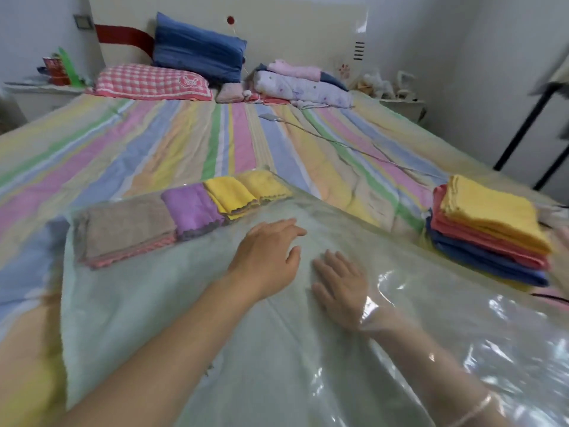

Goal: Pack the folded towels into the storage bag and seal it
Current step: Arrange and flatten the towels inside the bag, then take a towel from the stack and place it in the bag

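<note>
Fingers of the left hand lay loosely spread on top of the storage bag, while the right hand, inside it, pressed flat with fingers straight. Folded towels sat in a row at the bag's far end, and a stack waited near the right edge of the bed. These soft, light towels should lift best from under a folded edge; the film looked limp and slippery.

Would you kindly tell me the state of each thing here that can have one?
Storage bag: flat on the bed, mouth open, partly filled.
Towels in the bag: folded, lined up at its far end.
Towel stack: folded, outside the bag, unpacked.
Left hand: open, resting on the bag.
Right hand: open, flat, inside the bag.
</note>
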`<move>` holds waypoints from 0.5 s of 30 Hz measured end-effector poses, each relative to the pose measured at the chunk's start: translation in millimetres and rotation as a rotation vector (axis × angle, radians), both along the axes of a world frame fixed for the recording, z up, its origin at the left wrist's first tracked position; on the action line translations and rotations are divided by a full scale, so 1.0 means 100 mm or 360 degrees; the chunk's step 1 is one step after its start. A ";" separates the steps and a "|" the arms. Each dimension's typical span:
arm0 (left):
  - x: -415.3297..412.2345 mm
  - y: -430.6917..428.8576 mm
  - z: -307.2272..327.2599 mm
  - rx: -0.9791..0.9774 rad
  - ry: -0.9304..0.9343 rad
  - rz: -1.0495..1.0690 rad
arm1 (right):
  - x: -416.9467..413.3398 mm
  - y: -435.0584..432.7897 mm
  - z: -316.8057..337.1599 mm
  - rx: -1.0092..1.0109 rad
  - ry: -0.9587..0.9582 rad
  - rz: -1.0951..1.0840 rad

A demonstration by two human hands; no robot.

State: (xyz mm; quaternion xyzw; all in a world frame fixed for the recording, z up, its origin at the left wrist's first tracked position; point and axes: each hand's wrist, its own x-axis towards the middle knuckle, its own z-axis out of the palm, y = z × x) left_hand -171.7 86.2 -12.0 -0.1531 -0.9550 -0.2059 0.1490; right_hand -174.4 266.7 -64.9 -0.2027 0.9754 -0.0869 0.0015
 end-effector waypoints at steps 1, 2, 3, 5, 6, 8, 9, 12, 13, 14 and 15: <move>0.12 0.13 0.05 -0.0059 0.0048 -0.0072 | 0.20 0.14 0.02 0.0047 0.0073 -0.0025; 0.24 0.26 0.09 -0.0117 0.0080 -0.0129 | 0.35 0.28 0.00 0.0139 0.0045 -0.0032; 0.37 0.44 0.15 -0.0138 0.0090 -0.0174 | 0.53 0.47 0.00 0.0170 0.0043 -0.0008; 0.53 0.69 0.21 -0.0109 0.0060 -0.0233 | 0.81 0.66 0.05 -0.0058 0.0033 0.0015; 0.64 0.87 0.24 -0.0074 0.0030 -0.0282 | 0.97 0.82 0.15 -0.0176 0.0057 -0.0087; 0.83 1.19 0.25 0.0000 -0.0068 -0.0380 | 1.26 1.11 0.36 -0.0206 -0.0145 -0.0238; 0.91 1.32 0.23 0.0023 -0.0127 -0.0409 | 1.37 1.26 0.42 -0.0174 -0.0252 -0.0267; 1.11 1.59 0.12 -0.0053 -0.0203 -0.0428 | 1.70 1.54 0.64 -0.0194 -0.0181 -0.0319; 1.17 1.65 0.07 -0.0081 -0.0189 -0.0438 | 1.76 1.62 0.71 -0.0277 -0.0189 -0.0386; 1.24 1.70 0.03 -0.0099 -0.0167 -0.0456 | 1.80 1.70 0.74 -0.0346 -0.0196 -0.0478; 1.30 1.76 0.00 -0.0119 -0.0147 -0.0475 | 1.83 1.77 0.75 -0.0405 -0.0149 -0.0592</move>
